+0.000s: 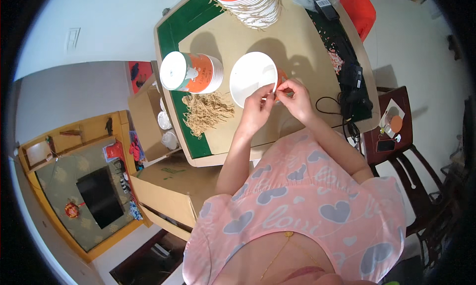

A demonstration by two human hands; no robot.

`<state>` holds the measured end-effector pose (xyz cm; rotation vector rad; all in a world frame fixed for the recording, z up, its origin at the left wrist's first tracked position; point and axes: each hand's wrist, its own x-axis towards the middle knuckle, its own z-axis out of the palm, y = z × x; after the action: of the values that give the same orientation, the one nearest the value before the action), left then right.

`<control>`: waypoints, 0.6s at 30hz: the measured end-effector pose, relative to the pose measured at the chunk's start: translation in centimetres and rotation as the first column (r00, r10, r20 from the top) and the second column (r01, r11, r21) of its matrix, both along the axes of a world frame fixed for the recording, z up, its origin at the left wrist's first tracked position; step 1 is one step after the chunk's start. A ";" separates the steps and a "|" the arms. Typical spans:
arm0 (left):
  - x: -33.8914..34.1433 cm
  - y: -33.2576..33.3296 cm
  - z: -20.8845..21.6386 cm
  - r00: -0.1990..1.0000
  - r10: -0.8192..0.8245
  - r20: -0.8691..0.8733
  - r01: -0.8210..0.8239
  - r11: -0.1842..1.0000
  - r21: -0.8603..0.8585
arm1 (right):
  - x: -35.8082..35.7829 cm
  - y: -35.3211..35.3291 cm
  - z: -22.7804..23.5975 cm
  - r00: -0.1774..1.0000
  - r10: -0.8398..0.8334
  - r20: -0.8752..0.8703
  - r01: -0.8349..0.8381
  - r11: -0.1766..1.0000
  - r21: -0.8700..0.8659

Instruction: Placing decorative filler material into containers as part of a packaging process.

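A paper bucket (252,76), white inside and orange outside, rests on the table with its open mouth facing up toward me. My left hand (258,109) pinches its near right rim, fingertips closed. Right beside it, my right hand (296,100) is closed in a pinch against the outside of the same rim; whatever lies between its fingertips is too small to make out. Left of the bucket lies a loose pile of tan twisted paper cords (208,113). Behind that pile stands a nested stack of orange and green paper buckets (201,73).
Another tall stack of buckets (248,7), with cords hanging from them, stands at the far edge. Black adapters (351,76) and cables line the right side near pinkish scraps (335,61). A cardboard carton (168,186) sits left, below the table; a dark chair (389,124) is at right.
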<state>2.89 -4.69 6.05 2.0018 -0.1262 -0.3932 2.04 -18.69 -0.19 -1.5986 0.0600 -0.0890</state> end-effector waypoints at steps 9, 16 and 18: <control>0.5 -0.5 -2.6 0.981 -0.085 0.174 0.051 0.981 0.189 | -0.9 -1.4 -3.4 0.981 0.115 -0.158 -0.115 0.993 0.013; 0.0 0.2 -3.9 0.991 0.125 0.043 -0.127 0.991 0.035 | -1.8 -2.2 -1.4 0.885 0.144 -0.443 -0.003 0.952 0.305; -0.2 1.0 -4.4 0.987 0.163 -0.003 -0.162 0.976 -0.147 | -2.0 -1.7 0.6 0.903 0.180 -0.391 -0.056 0.950 0.308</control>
<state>2.70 -3.66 1.64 1.8534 0.0034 -0.2619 0.01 -20.41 0.43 -1.2984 0.2932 0.3464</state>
